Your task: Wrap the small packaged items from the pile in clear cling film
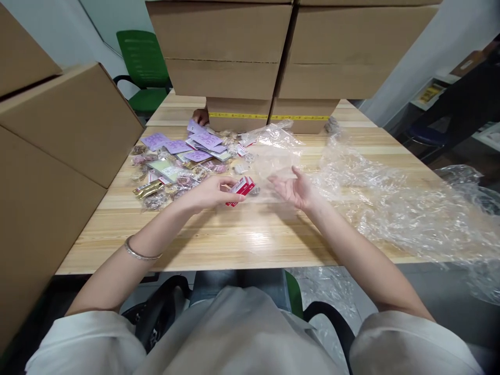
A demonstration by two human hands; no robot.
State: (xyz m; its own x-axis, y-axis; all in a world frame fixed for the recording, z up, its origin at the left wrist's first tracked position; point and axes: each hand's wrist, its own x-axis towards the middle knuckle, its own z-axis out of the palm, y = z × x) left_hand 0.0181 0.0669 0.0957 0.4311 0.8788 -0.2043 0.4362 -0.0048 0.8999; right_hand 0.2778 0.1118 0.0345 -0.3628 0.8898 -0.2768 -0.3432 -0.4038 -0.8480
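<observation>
Head view, looking down over the wooden table (242, 239): the left hand (213, 194) pinches a small red and white packet (241, 187) between thumb and fingers, just above the tabletop near the middle of the scene. The packet's long axis runs slantwise, from near left to far right, and its free end points toward the right hand (294, 188). That hand is open and holds nothing, palm turned up and inward, fingers spread, just right of the packet with only a narrow gap between them. So the packet lies to the left of the right hand, at about the same depth, and the left hand is the one already on it.

Far left of the hands lies a heap of small wrapped packets and purple cards (187, 151), near the left hand. Crumpled clear plastic film (390, 203) spreads over the right of the table, its near edge close behind the right hand. Cardboard boxes (250, 57) stand stacked at the far edge, and more boxes (58, 135) wall in the left side.
</observation>
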